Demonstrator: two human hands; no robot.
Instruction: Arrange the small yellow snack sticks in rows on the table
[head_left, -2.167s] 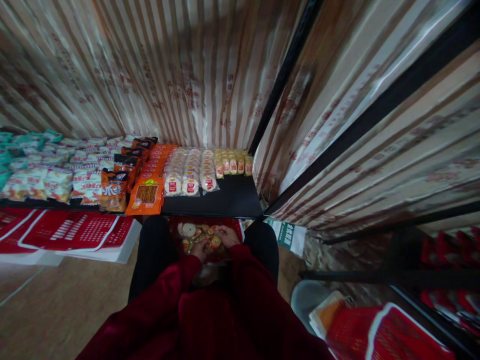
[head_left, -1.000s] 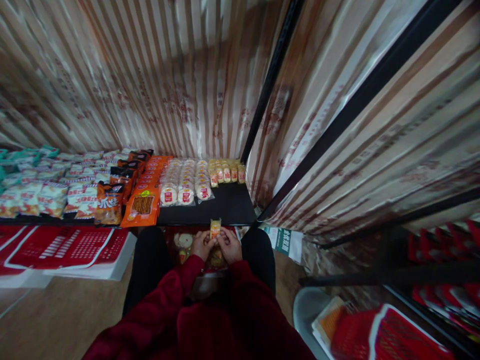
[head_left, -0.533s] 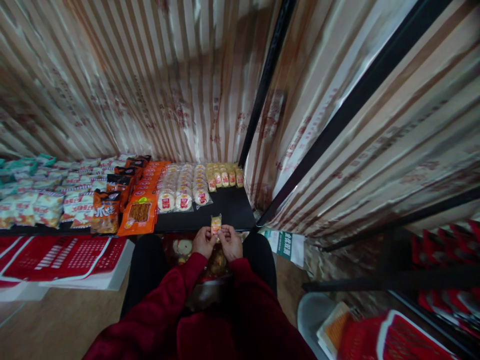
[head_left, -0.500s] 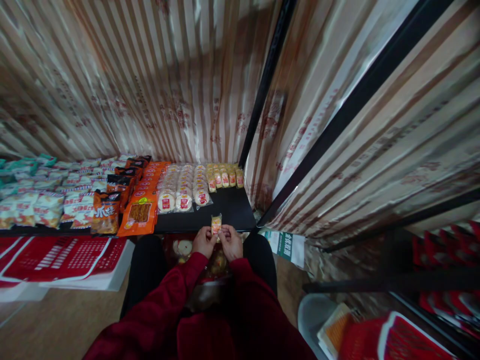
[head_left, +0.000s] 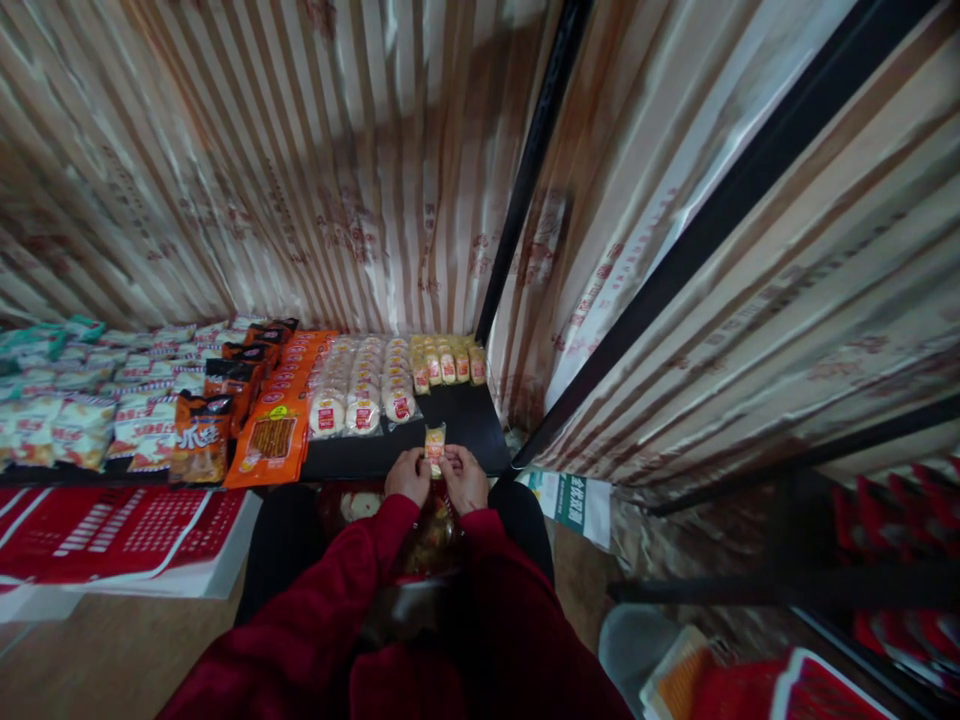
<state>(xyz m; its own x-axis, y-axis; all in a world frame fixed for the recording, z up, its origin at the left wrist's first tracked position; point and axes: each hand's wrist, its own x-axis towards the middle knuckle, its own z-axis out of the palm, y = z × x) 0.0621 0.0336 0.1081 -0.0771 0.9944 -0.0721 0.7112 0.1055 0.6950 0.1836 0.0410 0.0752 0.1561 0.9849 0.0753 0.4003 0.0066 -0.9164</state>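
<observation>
My left hand [head_left: 407, 476] and my right hand [head_left: 463, 478] are closed together on a small yellow snack packet [head_left: 434, 444], held upright at the front edge of the black shelf [head_left: 465, 422]. Below my hands a red basket [head_left: 352, 500] with several loose snack packets sits between my knees. At the back right of the shelf runs a row of matching yellow packets [head_left: 444, 361].
Round white cakes [head_left: 361, 385], orange sachets [head_left: 274, 430], dark bags [head_left: 201, 444] and pale packets [head_left: 75, 420] fill the shelf. A striped curtain hangs behind. Red baskets [head_left: 112, 520] lie lower left; another red basket [head_left: 810, 690] is lower right.
Both hands left the basket, lifted one yellow packet and carried it up and forward to the shelf's front edge. The view tilted slightly.
</observation>
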